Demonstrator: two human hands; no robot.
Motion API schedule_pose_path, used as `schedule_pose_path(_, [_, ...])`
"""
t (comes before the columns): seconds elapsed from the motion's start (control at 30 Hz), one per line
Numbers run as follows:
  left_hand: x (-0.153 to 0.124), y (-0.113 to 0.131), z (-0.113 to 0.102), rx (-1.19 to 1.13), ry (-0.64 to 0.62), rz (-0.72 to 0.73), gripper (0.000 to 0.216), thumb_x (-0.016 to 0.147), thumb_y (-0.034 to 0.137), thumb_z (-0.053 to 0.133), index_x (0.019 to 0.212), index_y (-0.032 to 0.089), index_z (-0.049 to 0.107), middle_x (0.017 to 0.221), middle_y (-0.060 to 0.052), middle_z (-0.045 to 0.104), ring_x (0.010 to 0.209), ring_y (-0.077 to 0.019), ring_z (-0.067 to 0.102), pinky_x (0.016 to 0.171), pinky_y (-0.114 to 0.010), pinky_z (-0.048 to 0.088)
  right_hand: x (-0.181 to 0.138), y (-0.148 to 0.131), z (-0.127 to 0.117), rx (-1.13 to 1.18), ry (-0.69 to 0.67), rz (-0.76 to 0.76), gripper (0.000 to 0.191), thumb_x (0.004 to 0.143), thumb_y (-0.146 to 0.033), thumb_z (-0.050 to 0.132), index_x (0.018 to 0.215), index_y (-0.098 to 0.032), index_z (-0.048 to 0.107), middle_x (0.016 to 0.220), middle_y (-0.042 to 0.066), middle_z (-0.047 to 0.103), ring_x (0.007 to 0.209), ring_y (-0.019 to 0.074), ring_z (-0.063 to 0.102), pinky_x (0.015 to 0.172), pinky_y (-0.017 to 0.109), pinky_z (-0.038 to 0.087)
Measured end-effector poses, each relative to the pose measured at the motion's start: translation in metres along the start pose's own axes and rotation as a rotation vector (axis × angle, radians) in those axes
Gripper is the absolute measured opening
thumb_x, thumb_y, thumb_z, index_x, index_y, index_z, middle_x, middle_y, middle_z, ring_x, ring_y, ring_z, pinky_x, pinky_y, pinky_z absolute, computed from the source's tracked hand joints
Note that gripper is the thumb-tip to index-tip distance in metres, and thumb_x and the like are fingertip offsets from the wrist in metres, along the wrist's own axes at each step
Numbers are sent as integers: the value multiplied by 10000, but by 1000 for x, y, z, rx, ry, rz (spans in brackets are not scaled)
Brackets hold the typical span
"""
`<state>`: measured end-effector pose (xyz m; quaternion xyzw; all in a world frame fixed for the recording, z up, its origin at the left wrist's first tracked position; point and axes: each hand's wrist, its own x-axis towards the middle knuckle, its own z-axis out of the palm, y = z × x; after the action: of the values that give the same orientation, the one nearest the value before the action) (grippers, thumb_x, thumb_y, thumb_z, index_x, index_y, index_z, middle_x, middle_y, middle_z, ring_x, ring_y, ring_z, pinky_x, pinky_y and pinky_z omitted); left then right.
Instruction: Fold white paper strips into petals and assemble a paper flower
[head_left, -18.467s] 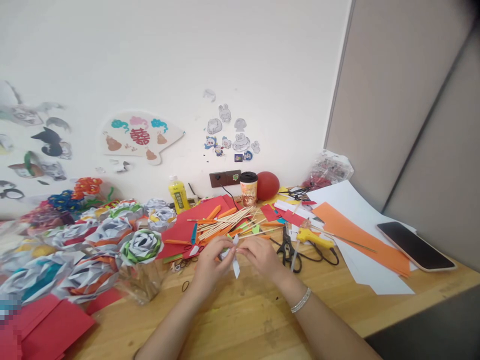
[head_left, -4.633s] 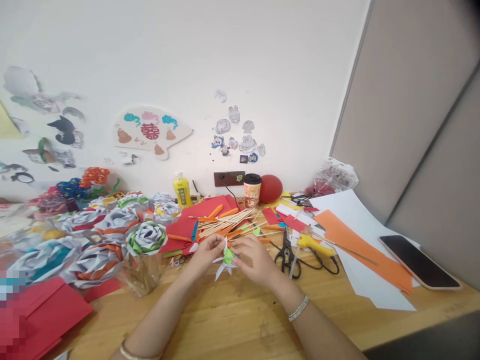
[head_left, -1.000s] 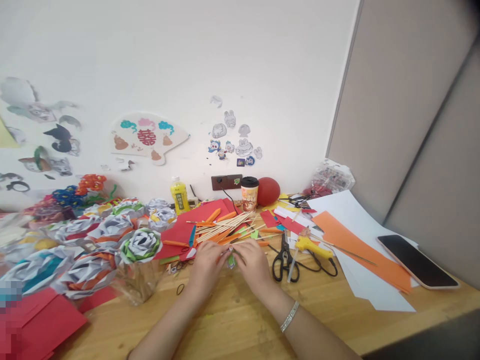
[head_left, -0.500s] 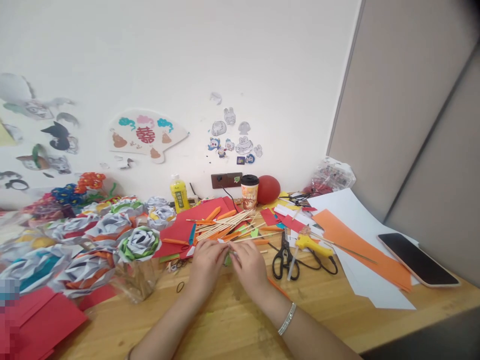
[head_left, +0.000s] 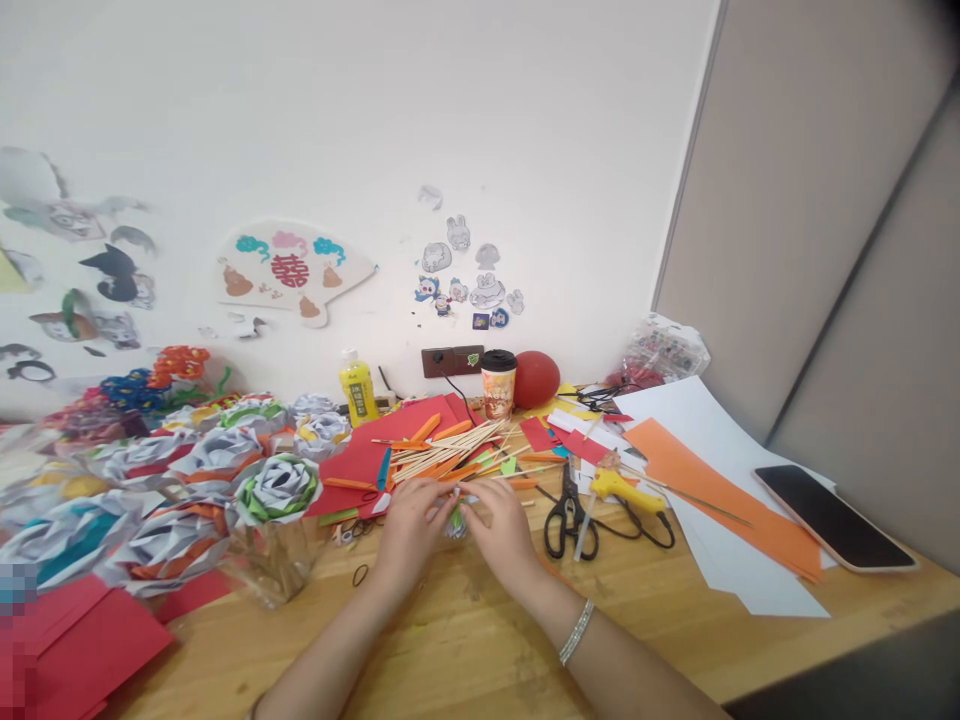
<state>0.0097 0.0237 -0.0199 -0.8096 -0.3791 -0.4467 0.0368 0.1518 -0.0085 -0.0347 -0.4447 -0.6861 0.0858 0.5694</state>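
My left hand (head_left: 411, 522) and my right hand (head_left: 501, 527) meet over the middle of the table, fingertips pinched close together. Between them is a small piece of folded paper (head_left: 455, 522), white with some green; most of it is hidden by the fingers. Just beyond my hands lies a loose pile of thin wooden sticks (head_left: 448, 452) among orange folded paper strips (head_left: 426, 428). To the right of my right hand rest black-handled scissors (head_left: 570, 520) and a yellow hot glue gun (head_left: 621, 487).
Folded paper flowers (head_left: 277, 487) crowd the left side, some in a clear container (head_left: 274, 565). Red paper (head_left: 97, 640) lies front left. A drink bottle (head_left: 358, 388), a lidded cup (head_left: 499, 385) and a red balloon (head_left: 537, 379) stand along the wall. A phone (head_left: 832, 520) lies on the right.
My fingertips have parted slightly and the right hand has shifted a little, so more of the white and green paper shows between them. Everything else lies as before.
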Motion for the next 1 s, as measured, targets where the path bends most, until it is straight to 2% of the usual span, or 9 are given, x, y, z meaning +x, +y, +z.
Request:
schedule_pose_path(0.3, [-3, 3, 0, 23, -1, 69, 119, 788, 238, 535, 826, 191, 637, 728, -43, 648, 717, -174, 581, 684, -312, 449, -2, 1, 0, 3, 29, -17, 219, 750, -88, 523, 907, -206, 620, 864, 50, 641, 850, 191, 552, 761, 335, 443])
schedule_pose_path(0.67, [-5, 4, -1, 65, 109, 108, 144, 804, 269, 523, 842, 181, 631, 779, -60, 639, 759, -175, 567, 701, -321, 453, 1, -5, -6, -78, 20, -75, 130, 756, -101, 554, 834, -196, 597, 829, 38, 632, 822, 196, 525, 732, 330, 428])
schedule_pose_path(0.83, [-1, 8, -7, -13, 47, 97, 113, 798, 227, 527, 783, 187, 632, 756, -52, 648, 749, -174, 577, 693, -310, 450, -1, -5, -6, -120, -8, -103, 93, 795, -128, 520, 778, -192, 585, 767, 38, 608, 787, 191, 506, 698, 312, 424])
schedule_pose_path(1.0, [4, 5, -8, -129, -27, 48, 119, 774, 242, 551, 820, 186, 645, 756, -52, 668, 728, -173, 596, 687, -294, 455, -1, -4, -6, -103, -8, -119, 114, 801, -127, 512, 837, -196, 595, 824, 44, 620, 824, 192, 504, 738, 320, 415])
